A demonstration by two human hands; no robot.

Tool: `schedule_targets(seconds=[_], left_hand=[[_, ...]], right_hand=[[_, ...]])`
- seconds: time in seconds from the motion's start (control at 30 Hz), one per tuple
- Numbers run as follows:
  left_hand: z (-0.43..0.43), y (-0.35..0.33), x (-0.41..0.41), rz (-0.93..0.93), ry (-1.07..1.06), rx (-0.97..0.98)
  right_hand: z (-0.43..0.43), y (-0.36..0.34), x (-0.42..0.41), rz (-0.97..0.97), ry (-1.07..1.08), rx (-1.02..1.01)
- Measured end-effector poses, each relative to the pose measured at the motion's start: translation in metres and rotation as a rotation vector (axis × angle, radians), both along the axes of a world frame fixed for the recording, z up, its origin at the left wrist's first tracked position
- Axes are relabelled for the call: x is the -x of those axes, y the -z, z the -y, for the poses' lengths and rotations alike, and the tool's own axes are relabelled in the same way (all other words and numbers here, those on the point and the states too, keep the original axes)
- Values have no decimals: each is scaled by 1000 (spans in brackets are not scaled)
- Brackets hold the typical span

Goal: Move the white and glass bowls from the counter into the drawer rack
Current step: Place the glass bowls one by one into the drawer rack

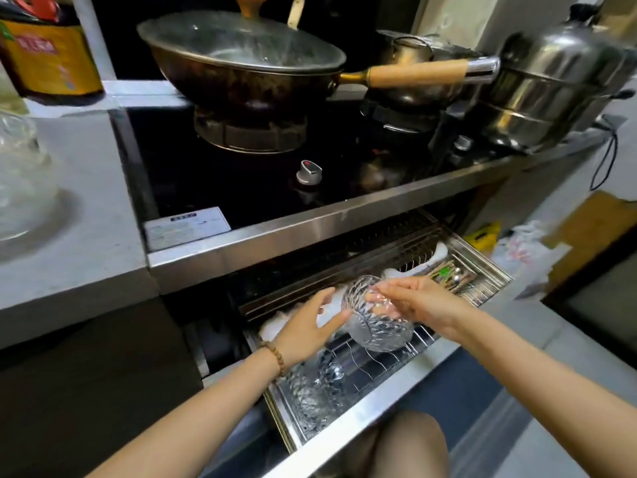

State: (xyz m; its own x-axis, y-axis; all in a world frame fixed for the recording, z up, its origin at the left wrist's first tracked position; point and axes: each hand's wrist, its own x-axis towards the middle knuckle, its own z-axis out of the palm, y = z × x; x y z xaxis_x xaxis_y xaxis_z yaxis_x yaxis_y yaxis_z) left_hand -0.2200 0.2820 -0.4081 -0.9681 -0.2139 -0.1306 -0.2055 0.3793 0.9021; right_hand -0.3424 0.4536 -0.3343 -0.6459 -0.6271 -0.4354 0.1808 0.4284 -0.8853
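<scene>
From the head cam, you had your right hand [413, 301] pinched on the glass bowl [375, 322], fingers inside and thumb over the rim. It was tipped on its side just above the wires of the drawer rack [389, 360]. My guess is that you tilted it so it would slot between the wires. Your left hand [310, 326] was spread open right beside it, gripping nothing, probably there to steady it; I couldn't tell if it actually touched.

A second cut-glass bowl [313, 391] already lay in the rack's near corner, and there was something white [275, 320] further back, too blurry to call.

On the grey counter [86, 236], one more glass piece [20, 181] sat at the left edge. The stove above the drawer held a lidded wok [241, 63] and a steel steamer [551, 84].
</scene>
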Motion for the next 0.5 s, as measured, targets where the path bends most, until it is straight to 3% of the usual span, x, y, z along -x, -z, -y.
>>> schedule_targets(seconds=[0.13, 0.3, 0.5], left_hand=[[8, 54, -9, 66, -63, 415], [10, 102, -24, 181, 50, 626], [16, 129, -36, 182, 108, 788]], right_hand=[[2, 38, 17, 64, 68, -142], [9, 75, 27, 118, 87, -323], [23, 101, 30, 216, 44, -367]])
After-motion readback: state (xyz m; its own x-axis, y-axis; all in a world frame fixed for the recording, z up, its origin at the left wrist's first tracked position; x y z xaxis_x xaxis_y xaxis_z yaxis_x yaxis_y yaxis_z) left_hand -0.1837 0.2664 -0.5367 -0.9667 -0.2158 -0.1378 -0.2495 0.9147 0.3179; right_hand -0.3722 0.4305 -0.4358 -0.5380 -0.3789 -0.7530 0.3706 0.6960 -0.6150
